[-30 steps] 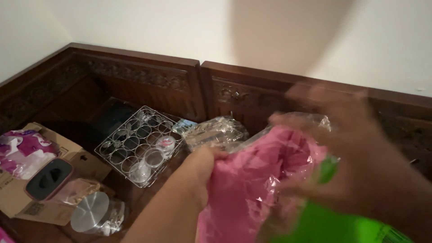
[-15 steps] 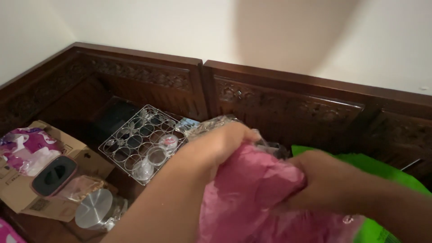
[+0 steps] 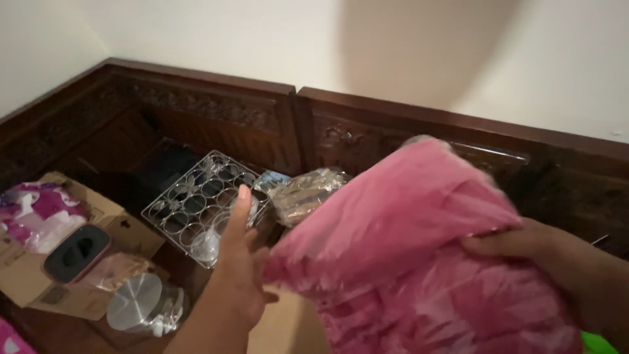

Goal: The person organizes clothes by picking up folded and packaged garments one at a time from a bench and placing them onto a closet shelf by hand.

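A large pink cloth in a clear plastic bag (image 3: 419,255) fills the lower right of the head view. My right hand (image 3: 524,246) grips its right side. My left hand (image 3: 241,262) is at the bag's left edge, thumb raised and fingers spread, touching the bag's corner. Just behind my left hand lies a clear plastic tray with round cells (image 3: 200,203).
A carved dark wooden rail (image 3: 295,118) runs along the back against a white wall. At left sits a cardboard box (image 3: 98,216) with a pink-and-white bundle (image 3: 36,213) and a dark lidded container (image 3: 75,252). A steel lid in plastic (image 3: 137,305) lies in front. A wrapped packet (image 3: 308,190) sits by the tray.
The pink bag has been lifted up and to the right. My left hand has loosened from gripping it to an open hold at its corner. The green thing under it is now almost hidden.
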